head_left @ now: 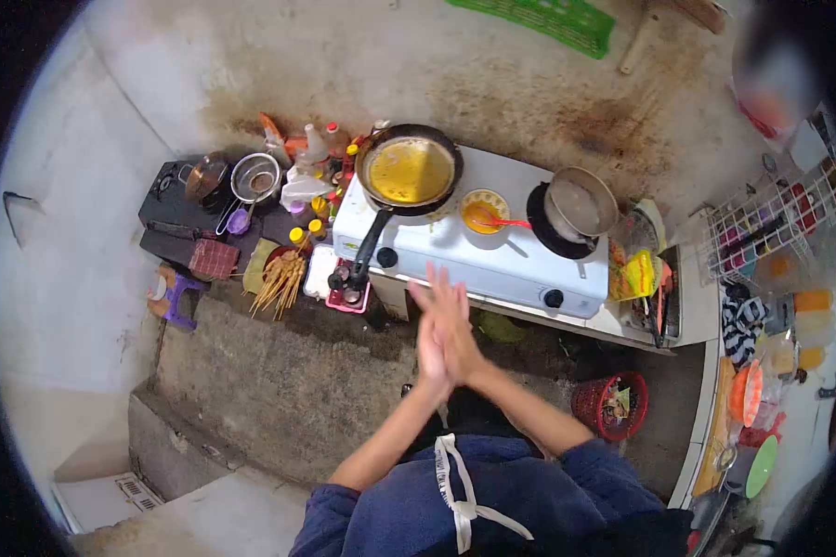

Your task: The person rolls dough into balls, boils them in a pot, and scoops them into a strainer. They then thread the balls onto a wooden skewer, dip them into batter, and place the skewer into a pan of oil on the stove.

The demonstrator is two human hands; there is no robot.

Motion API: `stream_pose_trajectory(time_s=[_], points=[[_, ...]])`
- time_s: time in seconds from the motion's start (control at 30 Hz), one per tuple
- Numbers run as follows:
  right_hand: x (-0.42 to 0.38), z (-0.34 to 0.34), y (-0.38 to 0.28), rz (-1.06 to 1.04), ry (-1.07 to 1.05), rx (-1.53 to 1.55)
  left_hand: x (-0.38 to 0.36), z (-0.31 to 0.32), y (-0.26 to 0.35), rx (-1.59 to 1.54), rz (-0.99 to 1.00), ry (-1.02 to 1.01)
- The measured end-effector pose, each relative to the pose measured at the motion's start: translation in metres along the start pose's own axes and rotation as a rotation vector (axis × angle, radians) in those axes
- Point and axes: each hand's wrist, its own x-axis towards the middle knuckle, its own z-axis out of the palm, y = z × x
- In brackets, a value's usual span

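Stove [474, 274]: just beyond left hand [429, 355], right hand [456, 330].
Palms: pressed together, fingers extended.
Grip: would need palms parted.

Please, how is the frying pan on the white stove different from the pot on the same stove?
The frying pan is wide and shallow, while the pot is narrower and has taller sides. The frying pan holds something yellow; the pot looks grayish inside. The frying pan shows a long black handle, but no such handle shows on the pot. Both sit on the white stove.
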Motion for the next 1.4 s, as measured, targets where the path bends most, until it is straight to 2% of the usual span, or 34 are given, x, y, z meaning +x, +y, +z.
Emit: stream_pose_trajectory(time_s=[0.03,0.1,0.17,0.23,0.3,0.33,0.37,0.43,0.47,0.5,0.53,0.57,0.63,0.67,0.7,0.77,0.8,0.93,1.07,1.17,1.27,1.37,1.4], points=[[0.019,0.005,0.014,0.096,-0.006,-0.014,-0.007,-0.001,0.000,-0.006,-0.064,0.071],[0.050,0.031,0.074,0.216,0.200,-0.041,-0.025,0.007,0.012,0.003,-0.092,0.018],[0.060,0.056,0.126,0.425,0.280,-0.112,-0.014,-0.031,0.017,0.034,-0.147,-0.106],[0.035,0.107,0.192,0.625,0.170,0.202,-0.004,-0.047,0.048,0.381,0.132,0.006],[0.041,0.130,0.179,1.147,-0.037,0.712,0.016,-0.057,0.086,0.299,0.233,0.219],[0.042,0.145,0.189,1.256,-0.028,1.137,0.033,-0.078,0.093,0.391,0.287,0.222],[0.053,0.156,0.186,1.391,0.098,1.425,0.055,-0.106,0.094,0.489,0.339,0.224],[0.052,0.192,0.224,1.127,0.075,1.775,0.100,-0.153,0.093,0.893,0.337,0.237],[0.065,0.193,0.214,1.224,0.194,1.782,0.126,-0.189,0.085,1.177,0.350,0.216],[0.081,0.192,0.206,1.313,0.318,1.782,0.144,-0.195,0.088,1.199,0.314,0.171],[0.085,0.197,0.212,1.310,0.336,1.797,0.162,-0.200,0.092,1.220,0.279,0.126],[0.079,0.202,0.216,1.159,0.276,1.954,0.172,-0.194,0.096,1.201,0.254,0.101],[0.064,0.203,0.222,0.816,0.160,2.215,0.178,-0.183,0.106,0.947,-0.108,0.103],[0.065,0.201,0.223,0.972,0.240,2.193,0.186,-0.178,0.110,0.812,-0.273,0.103],[0.069,0.201,0.223,1.125,0.318,2.166,0.188,-0.174,0.107,0.803,-0.208,0.151],[0.074,0.208,0.221,1.197,0.496,2.176,0.182,-0.168,0.104,0.848,-0.111,0.120],[0.074,0.213,0.219,1.170,0.528,2.088,0.179,-0.165,0.105,0.903,-0.065,0.087],[0.081,0.221,0.212,1.103,0.742,2.246,0.175,-0.153,0.133,0.948,-0.110,0.082],[0.082,0.224,0.217,1.049,0.707,2.208,0.160,-0.155,0.163,0.870,-0.132,0.081],[0.075,0.233,0.236,0.952,0.656,2.408,0.148,-0.156,0.187,0.924,-0.090,0.123],[0.081,0.230,0.237,1.203,0.877,2.268,0.138,-0.152,0.214,0.920,-0.081,0.167],[0.095,0.228,0.234,1.383,0.977,1.941,0.132,-0.168,0.232,0.940,-0.075,0.172],[0.098,0.229,0.233,1.431,0.932,1.829,0.131,-0.170,0.238,0.936,-0.065,0.185]])
